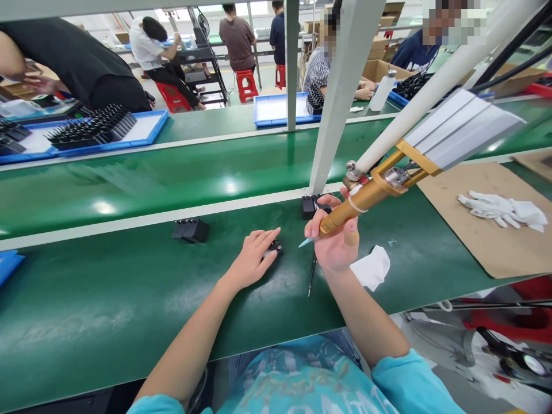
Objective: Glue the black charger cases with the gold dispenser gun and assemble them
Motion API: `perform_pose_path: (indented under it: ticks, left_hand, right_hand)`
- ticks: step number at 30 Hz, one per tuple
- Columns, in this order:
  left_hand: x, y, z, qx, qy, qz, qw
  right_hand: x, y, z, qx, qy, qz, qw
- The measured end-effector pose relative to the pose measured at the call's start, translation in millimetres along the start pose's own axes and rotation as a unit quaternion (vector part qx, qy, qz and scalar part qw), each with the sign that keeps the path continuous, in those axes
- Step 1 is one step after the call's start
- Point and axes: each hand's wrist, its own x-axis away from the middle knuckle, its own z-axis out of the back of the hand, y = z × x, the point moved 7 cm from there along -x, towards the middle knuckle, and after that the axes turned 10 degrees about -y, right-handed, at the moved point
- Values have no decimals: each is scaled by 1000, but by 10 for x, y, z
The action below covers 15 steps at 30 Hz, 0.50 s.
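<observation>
My left hand (254,259) lies over a small black part (276,248) on the green work surface, its fingers wrapped round the part and mostly covering it. In my right hand (338,244) is a gold dispenser (362,198) with a pale blue tip (305,242), tilted down to the left, its tip off the surface and right of the black part. Below the right hand lies a thin black tool (312,275). A white cloth (374,268) rests beside my right wrist. Black blocks stand at the left (190,230) and behind my right hand (309,207).
A grey upright post (340,98) and a slanted white pole (414,92) rise behind the dispenser. Brown cardboard (466,241) with white gloves (502,209) lies at the right. Beyond the green conveyor (150,178), several people sit or stand near blue trays (161,123).
</observation>
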Motion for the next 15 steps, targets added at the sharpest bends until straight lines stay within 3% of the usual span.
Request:
perform_pose_path:
  ticks: [5, 9, 12, 15]
  left_hand:
    - [18, 56, 45, -41, 47, -3, 998]
    - [30, 88, 40, -41, 119, 19, 992]
    - [35, 162, -35, -115, 166, 42, 978]
    - [2, 230, -159, -217, 162, 78, 959]
  right_hand:
    - [0, 9, 10, -4, -1, -1, 1000]
    - [5, 17, 16, -4, -2, -1, 1000]
    - [8, 27, 24, 0, -2, -4, 1000]
    - [10, 28, 27, 1, -1, -2, 1000]
